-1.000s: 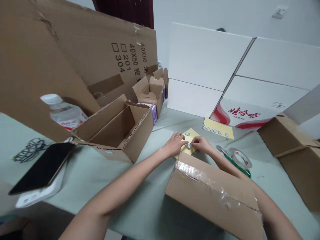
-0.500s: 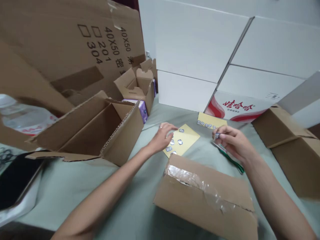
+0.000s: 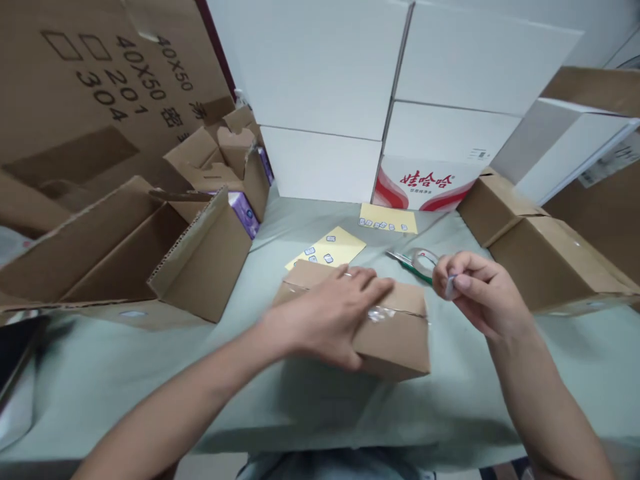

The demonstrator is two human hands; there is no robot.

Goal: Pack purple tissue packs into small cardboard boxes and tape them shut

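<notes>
A small taped cardboard box (image 3: 395,333) lies on the green table in front of me. My left hand (image 3: 330,313) rests flat on its top, fingers stretched out. To its right my right hand (image 3: 475,290) is lifted, pinching a small white sticker (image 3: 451,287) between thumb and fingers. Behind the box lies a yellow sticker sheet (image 3: 330,248) with several small stickers, and a second yellow sheet (image 3: 389,218) lies farther back. A tape dispenser with a green handle (image 3: 417,261) sits just behind my right hand.
Open brown cartons (image 3: 135,260) stand at the left, with a smaller open one (image 3: 225,163) behind. White cartons (image 3: 390,100) are stacked along the back. Closed brown boxes (image 3: 545,260) sit at the right. A dark phone edge (image 3: 15,367) shows at far left.
My right hand peeled a sticker off the yellow sheet and lifted it to the right. My left hand left the sheet and now lies on the taped box. The view tilted down.
</notes>
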